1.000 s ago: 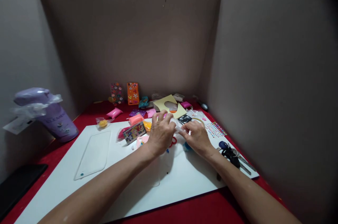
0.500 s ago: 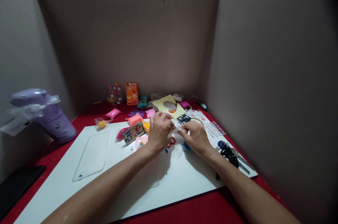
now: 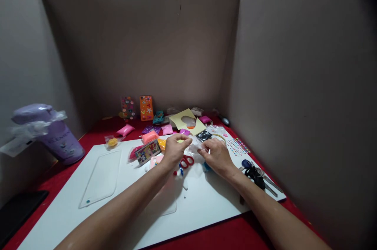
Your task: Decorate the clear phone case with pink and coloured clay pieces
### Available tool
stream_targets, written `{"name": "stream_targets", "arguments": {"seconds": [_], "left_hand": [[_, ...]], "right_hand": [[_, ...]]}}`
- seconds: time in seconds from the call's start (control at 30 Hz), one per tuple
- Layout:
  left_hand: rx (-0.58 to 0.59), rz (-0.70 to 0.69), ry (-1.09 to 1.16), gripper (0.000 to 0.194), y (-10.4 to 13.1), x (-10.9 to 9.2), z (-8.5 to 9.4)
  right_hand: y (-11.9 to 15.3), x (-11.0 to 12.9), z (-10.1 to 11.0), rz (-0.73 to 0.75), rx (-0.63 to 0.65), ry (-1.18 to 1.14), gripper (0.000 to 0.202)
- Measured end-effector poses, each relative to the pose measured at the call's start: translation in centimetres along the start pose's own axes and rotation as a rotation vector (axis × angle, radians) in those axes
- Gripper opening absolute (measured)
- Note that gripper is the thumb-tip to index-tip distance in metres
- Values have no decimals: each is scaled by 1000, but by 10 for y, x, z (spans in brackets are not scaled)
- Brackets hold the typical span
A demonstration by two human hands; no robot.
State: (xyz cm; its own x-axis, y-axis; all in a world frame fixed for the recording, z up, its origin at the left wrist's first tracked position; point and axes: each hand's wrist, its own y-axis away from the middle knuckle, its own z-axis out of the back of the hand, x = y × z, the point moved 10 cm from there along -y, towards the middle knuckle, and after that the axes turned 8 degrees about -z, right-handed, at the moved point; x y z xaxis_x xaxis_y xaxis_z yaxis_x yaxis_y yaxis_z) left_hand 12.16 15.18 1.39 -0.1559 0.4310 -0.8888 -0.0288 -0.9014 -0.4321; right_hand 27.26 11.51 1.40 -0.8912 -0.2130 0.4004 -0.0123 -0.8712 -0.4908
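Observation:
Between my hands hangs a crumpled clear plastic bag (image 3: 194, 146), above the middle of the white board. My left hand (image 3: 176, 149) pinches at its left edge, thumb and finger together. With bent fingers, my right hand (image 3: 216, 156) grips the bag's right side. Just below the left hand lie red-handled scissors (image 3: 187, 162) and a small blue item (image 3: 181, 170). A bright blue piece (image 3: 206, 166) is partly covered by my right hand. Under the left wrist, a pink phone case (image 3: 155, 161) is mostly hidden. A clear phone case (image 3: 101, 179) lies flat at left.
The white board (image 3: 64, 210) rests on red cloth (image 3: 218, 234). Keys (image 3: 256, 177) and gem stickers (image 3: 238, 146) lie right. Clay packets, a picture box (image 3: 147, 152) and yellow paper (image 3: 194, 124) are behind. A purple wrapped bottle (image 3: 60, 140) stands left; grey panels surround three sides.
My left hand has turned and opened a slightly wider gap from the right, uncovering the scissors and a purple packet. The whole view has tilted up slightly.

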Motion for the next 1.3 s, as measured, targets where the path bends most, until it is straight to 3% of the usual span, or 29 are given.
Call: {"name": "stream_targets", "arguments": {"seconds": [0.17,0.33,0.57,0.7,0.83,1.0,1.13,1.3], "left_hand": [[-3,113,159,28,0,0,6],[-31,166,212,28,8,-6,20],[-19,259,249,27,38,-11,32],[-9,389,308,25,61,-1,32],[20,372,369,22,69,3,33],[-4,341,416,22,73,11,40],[-1,359,436,25,81,11,38],[125,317,416,21,94,-3,21]], "right_hand": [[-1,-3,0,-23,-9,11,18],[-2,-8,0,-46,-16,11,21],[-2,-16,-3,-81,-24,33,18],[-2,-18,-3,-103,-34,61,16],[-3,-21,1,-132,-72,94,11],[-3,-24,18,-183,-166,148,30],[3,5,41,-54,-185,-44,15],[28,67,30,143,231,-417,12]]}}
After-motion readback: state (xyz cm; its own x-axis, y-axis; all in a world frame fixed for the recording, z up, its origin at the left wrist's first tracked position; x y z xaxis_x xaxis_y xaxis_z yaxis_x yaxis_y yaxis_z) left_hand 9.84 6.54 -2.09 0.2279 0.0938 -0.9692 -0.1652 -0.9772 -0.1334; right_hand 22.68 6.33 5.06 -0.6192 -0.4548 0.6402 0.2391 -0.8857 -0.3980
